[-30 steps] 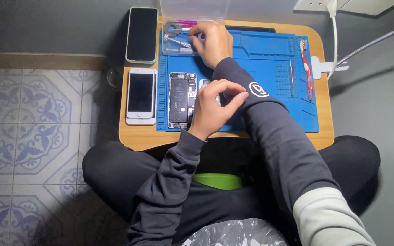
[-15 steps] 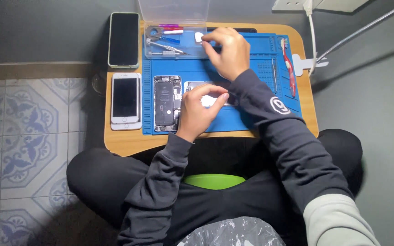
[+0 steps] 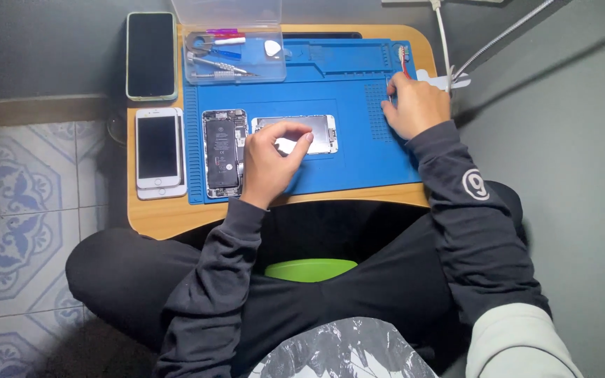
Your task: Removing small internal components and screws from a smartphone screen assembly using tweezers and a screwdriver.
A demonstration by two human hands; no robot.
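From the head camera, the left hand (image 3: 269,162) comes up from the lower middle, wrist bent, with the forearm in a dark sleeve. Its fingers curl loosely and the thumb and forefinger arch over the detached screen panel (image 3: 295,134), their tips touching its lower edge; the hand is half closed, and whether it actually grips the panel cannot be told. The panel lies face down on the blue mat (image 3: 358,150), just right of the opened phone body (image 3: 223,152).

The right hand (image 3: 416,105) reaches across to the mat's far right edge, knuckles up and fingers curled in by a red-handled tool (image 3: 403,59); whether it has hold of anything is hidden.

A white phone (image 3: 158,149) and a dark phone (image 3: 151,55) lie to the left on the wooden worktop (image 3: 159,220). A clear tool tray (image 3: 232,54) sits at the mat's top left corner.
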